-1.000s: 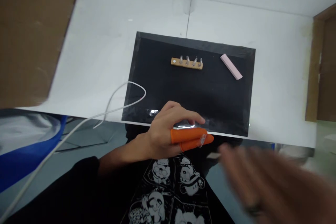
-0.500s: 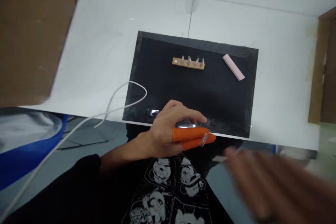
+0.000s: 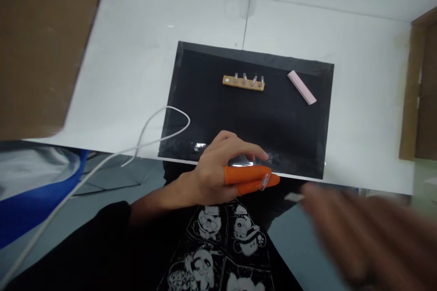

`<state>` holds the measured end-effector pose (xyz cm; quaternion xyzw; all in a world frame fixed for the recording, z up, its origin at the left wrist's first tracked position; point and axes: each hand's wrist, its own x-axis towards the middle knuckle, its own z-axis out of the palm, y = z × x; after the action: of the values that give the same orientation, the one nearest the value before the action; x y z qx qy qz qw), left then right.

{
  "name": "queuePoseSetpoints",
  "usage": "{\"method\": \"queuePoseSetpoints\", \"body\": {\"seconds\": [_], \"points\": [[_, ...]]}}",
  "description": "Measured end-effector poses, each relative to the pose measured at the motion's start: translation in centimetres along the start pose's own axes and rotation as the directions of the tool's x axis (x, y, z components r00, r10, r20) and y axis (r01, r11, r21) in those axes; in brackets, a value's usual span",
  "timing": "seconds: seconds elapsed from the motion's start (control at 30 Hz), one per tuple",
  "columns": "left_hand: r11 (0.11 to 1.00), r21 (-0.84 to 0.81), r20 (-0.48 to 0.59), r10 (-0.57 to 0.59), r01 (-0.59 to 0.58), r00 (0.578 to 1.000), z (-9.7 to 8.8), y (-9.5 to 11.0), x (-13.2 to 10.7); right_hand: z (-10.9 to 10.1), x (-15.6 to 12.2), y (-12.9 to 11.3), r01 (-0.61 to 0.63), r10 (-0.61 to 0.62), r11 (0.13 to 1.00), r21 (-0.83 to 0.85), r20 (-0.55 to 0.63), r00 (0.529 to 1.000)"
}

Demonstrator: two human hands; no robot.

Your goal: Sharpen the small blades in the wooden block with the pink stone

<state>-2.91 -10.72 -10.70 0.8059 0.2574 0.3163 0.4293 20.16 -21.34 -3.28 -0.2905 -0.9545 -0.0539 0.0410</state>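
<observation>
Left hand (image 3: 218, 170) pinches one clear piece (image 3: 264, 182)

Two orange finger covers (image 3: 247, 174) sleeve two digits of this hand, and the single clear piece is caught between their tips, at the far right end of the hand, close to the near edge of the black mat (image 3: 218, 113). The bare fingers curl loosely above that edge.

One right hand (image 3: 362, 232), badly blurred, grips one small pale piece (image 3: 293, 197) at its fingertips. The pale piece lies to the right of the clear piece and a little lower in view, with a gap between them.

Farther off on the mat, well apart from both hands, is one wooden strip (image 3: 241, 84). It bears four clear pegs (image 3: 245, 79), the second leaning left and the third right, plus one white dot (image 3: 227, 80) at its left end. To the right of the strip, one pink bar (image 3: 302, 87) lies slantwise. One white cable (image 3: 146, 144) loops over the mat's left edge.
</observation>
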Motion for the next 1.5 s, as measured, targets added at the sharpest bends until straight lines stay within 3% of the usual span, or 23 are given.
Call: {"method": "queuePoseSetpoints", "body": {"seconds": [0.1,0.13,0.23,0.37,0.4,0.5,0.6,0.73,0.83,0.9,1.0,1.1,1.13,1.23,1.37,1.43,1.5], "points": [[1.000,-0.004,-0.015,-0.007,0.007,1.000,0.1,0.0,0.0,0.6,1.0,-1.5,0.048,-0.048,0.999,-0.004,0.030,0.998],[1.000,-0.008,-0.026,-0.007,0.007,1.000,0.1,0.0,0.0,0.6,1.2,-1.7,0.051,-0.051,0.999,-0.014,-0.016,0.999],[1.000,-0.004,-0.025,0.016,-0.017,1.000,0.1,0.0,0.1,0.2,1.6,-1.4,-0.092,0.091,0.993,-0.073,-0.023,0.996],[1.000,0.003,-0.024,0.031,-0.030,0.999,0.1,-0.1,0.1,0.2,2.2,-1.5,0.028,-0.029,0.999,0.031,0.025,0.999],[1.000,0.000,-0.026,0.027,-0.027,0.999,0.1,-0.1,0.1,0.3,2.3,-1.5,-0.024,0.024,1.000,-0.013,-0.027,0.999],[0.999,-0.011,0.004,0.033,-0.033,0.999,0.1,-0.1,0.0,0.6,2.3,-1.7,-0.085,0.083,0.991,-0.099,-0.027,0.996],[1.000,-0.016,-0.013,0.025,-0.025,1.000,0.1,0.0,0.0,0.6,2.1,-1.7,0.052,-0.052,0.999,0.000,0.009,0.999],[0.999,-0.013,-0.023,0.051,-0.051,0.998,0.1,0.1,0.1,0.1,1.7,-1.8,-0.072,0.069,0.994,-0.080,-0.037,0.997],[0.999,-0.014,-0.018,0.035,-0.035,0.999,0.0,0.1,0.1,-0.1,1.8,-2.2,0.015,-0.014,1.000,-0.020,0.045,0.999],[0.999,-0.020,-0.030,0.025,-0.026,0.999,0.1,0.1,0.1,-0.1,1.8,-2.3,0.023,-0.023,0.998,-0.056,0.009,1.000],[0.999,-0.021,-0.026,0.026,-0.027,0.999,0.1,0.0,0.0,0.1,1.9,-2.2,-0.151,0.147,0.981,-0.121,-0.043,0.988],[1.000,-0.010,-0.034,0.027,-0.028,0.999,0.1,0.0,0.1,0.5,1.8,-2.4,0.044,-0.045,0.997,-0.065,-0.017,0.999],[1.000,-0.007,-0.034,0.023,-0.023,0.999,0.1,-0.1,0.1,0.5,1.7,-2.4,0.050,-0.050,0.997,-0.057,0.004,0.999],[1.000,0.003,-0.019,0.004,-0.004,1.000,0.0,-0.1,0.1,0.5,1.5,-2.1,-0.110,0.111,0.991,-0.074,0.015,0.994],[1.000,-0.003,-0.041,0.006,-0.006,0.999,-0.1,-0.3,0.1,0.6,1.6,-1.7,-0.009,0.009,1.000,-0.011,0.024,1.000],[1.000,-0.006,-0.041,0.000,0.000,0.999,-0.1,-0.3,0.1,0.8,1.6,-1.5,-0.080,0.078,0.996,-0.029,-0.064,0.995],[1.000,-0.004,-0.020,-0.013,0.013,1.000,-0.1,-0.4,0.1,1.0,1.6,-1.5,-0.116,0.112,0.991,-0.060,-0.070,0.991]]}}
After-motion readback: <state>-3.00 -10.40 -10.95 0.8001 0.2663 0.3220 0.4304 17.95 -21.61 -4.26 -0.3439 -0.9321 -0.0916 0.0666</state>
